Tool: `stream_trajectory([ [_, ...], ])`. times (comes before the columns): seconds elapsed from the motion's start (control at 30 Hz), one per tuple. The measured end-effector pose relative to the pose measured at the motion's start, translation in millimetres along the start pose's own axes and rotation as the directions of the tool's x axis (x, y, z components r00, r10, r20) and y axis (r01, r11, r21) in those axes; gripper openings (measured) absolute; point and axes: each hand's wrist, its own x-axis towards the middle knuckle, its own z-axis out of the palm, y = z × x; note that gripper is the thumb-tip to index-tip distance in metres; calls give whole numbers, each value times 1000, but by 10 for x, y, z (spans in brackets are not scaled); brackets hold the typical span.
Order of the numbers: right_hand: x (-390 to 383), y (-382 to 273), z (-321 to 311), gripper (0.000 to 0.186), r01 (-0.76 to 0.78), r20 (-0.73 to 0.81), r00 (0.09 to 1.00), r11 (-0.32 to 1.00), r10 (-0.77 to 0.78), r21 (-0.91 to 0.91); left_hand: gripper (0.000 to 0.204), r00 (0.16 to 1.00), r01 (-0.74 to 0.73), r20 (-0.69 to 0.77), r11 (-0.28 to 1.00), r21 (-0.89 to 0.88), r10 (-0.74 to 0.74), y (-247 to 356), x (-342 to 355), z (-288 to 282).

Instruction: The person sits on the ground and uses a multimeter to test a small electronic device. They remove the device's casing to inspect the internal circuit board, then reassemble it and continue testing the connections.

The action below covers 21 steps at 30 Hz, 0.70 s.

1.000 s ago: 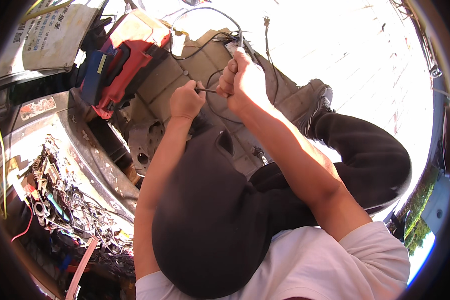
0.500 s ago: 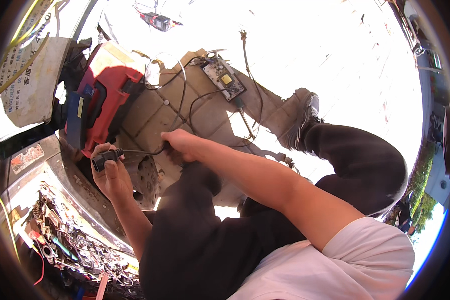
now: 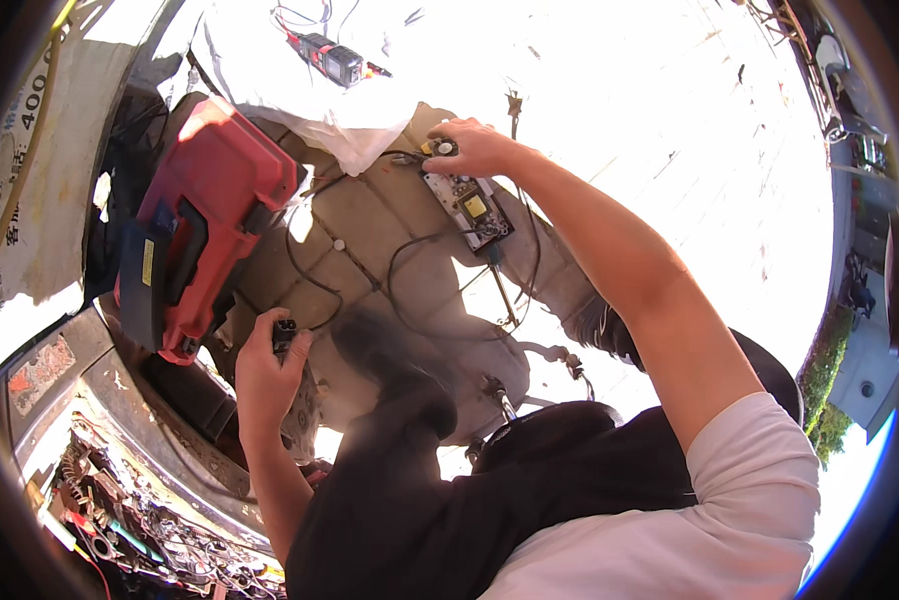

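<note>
Room above paving (image 3: 375,215) between left hand (image 3: 270,375) and right hand (image 3: 478,150)
Dark cable (image 3: 391,272) loops across; red case (image 3: 232,185) blocks the left, circuit board (image 3: 475,208) the right.

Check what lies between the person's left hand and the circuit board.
In the head view, tiled floor and curving lengths of dark cable lie between the left hand and the circuit board.

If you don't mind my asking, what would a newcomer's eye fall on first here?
Probably the large red case, a strong block of colour at the upper left. Next come the bare hands: the left hand holds a black plug left of centre, while the right hand is at the upper end of a circuit board. The heap of small parts at the lower left also stands out.
</note>
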Motion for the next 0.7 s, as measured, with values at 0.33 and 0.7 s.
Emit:
stream_trajectory([
  [0.33, -91, -758, -445, 61, 68, 49, 997, 993, -63, -102, 38, 997, -62, 50, 996, -66, 65, -1, 69, 62],
  [0.7, 1640, -1209, -966, 60, -55, -31, 998, 993, 52, -102, 35, 994, -97, 33, 973, -207, 106, 122, 64, 100],
])
